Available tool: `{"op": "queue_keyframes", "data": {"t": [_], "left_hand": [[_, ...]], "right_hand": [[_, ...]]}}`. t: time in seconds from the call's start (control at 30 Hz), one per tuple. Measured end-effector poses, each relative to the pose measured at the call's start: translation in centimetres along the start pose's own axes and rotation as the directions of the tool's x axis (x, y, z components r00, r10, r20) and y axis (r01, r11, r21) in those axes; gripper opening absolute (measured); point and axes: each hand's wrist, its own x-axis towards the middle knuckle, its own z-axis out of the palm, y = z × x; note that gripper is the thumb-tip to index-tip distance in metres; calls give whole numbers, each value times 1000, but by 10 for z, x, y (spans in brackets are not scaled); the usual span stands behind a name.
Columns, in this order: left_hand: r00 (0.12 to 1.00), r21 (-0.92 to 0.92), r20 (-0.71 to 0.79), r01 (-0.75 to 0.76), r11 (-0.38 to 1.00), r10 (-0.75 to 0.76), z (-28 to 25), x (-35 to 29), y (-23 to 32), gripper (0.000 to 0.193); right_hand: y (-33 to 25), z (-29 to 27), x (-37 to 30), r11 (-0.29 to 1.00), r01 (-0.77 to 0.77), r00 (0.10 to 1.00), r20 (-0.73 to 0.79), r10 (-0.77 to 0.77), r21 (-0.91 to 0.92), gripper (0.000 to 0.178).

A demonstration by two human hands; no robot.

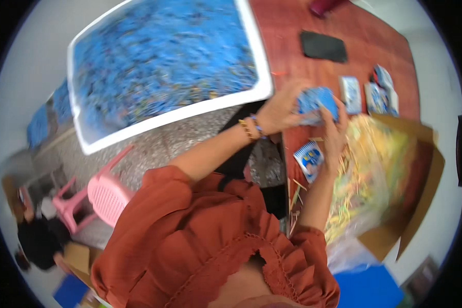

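Observation:
A small blue block-like bundle (318,101) is held between my two hands above the edge of the red table. Its exact kind is blurred. My left hand (282,109), with bracelets at the wrist, closes on its left side. From the right, my right hand (334,127) has its fingers curled against the bundle. Below them lies a small blue and white printed packet (309,161), close to my right wrist. To the left stands a large white-rimmed tray (264,77) filled with a mass of small blue pieces.
An open cardboard box (423,190), lined with clear plastic, holds thin yellow and green sticks. Several small white and blue packets (350,95) stand on the red table (282,31) near a black flat object (323,46). Pink plastic chairs (108,197) and a person (38,244) are at left.

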Motion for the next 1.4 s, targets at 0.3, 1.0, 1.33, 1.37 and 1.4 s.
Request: {"op": "queue_keyframes", "data": {"t": [0.3, 1.0, 1.33, 1.37, 1.4], "left_hand": [[979, -61, 91, 186, 981, -180, 2, 3, 1, 56], [977, -26, 15, 213, 977, -213, 6, -11, -10, 64], [931, -325, -186, 243, 914, -313, -16, -24, 27, 52], [907, -428, -216, 245, 870, -361, -28, -35, 37, 55], [882, -531, -235, 235, 814, -408, -42, -45, 50, 57]], "right_hand": [[-18, 0, 9, 997, -60, 996, 76, 57, 38, 38], [-7, 5, 2, 988, -35, 998, -42, 41, 149, 47], [2, -3, 11, 986, -165, 977, -132, 165, 13, 51], [-6, 4, 13, 984, -171, 976, -129, 176, 52, 50], [-16, 12, 15, 980, -180, 972, -134, 191, 88, 49]]}}
